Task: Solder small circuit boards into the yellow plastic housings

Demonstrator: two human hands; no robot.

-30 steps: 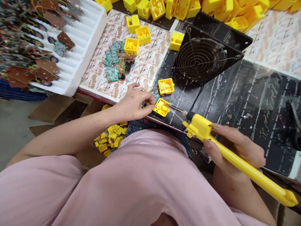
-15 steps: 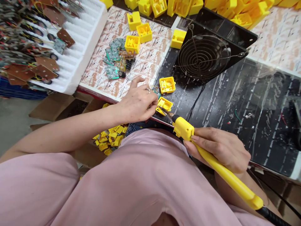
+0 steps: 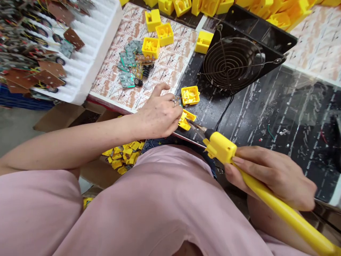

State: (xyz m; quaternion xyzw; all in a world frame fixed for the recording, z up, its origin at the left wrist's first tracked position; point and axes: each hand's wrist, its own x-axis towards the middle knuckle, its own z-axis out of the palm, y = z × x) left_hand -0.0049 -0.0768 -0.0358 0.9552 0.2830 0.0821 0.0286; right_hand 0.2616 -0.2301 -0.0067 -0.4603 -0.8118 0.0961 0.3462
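My right hand [image 3: 274,174] is wrapped round the yellow handle of a soldering iron [image 3: 221,145]. Its metal tip points left, to a small open yellow plastic case [image 3: 188,119] at the front edge of the table. My left hand [image 3: 162,113] lies against the left side of that case with its fingers curled and the index finger bent outward. The back of the hand hides its fingertips. Just beyond sits a second open yellow case [image 3: 190,95]. Thin wires and a bit of green board show between the left fingers and this case.
A black fan [image 3: 231,60] with a wire grille stands behind the cases. Green circuit boards [image 3: 128,80] with wires lie at the left, near several yellow cases [image 3: 151,48]. A white foam tray [image 3: 101,46] holds many wired boards. Yellow parts [image 3: 125,156] fill a box below.
My right hand has drawn the soldering iron back, right and toward me, so its tip is farther from the left hand. My left hand has shifted slightly right over the near case.
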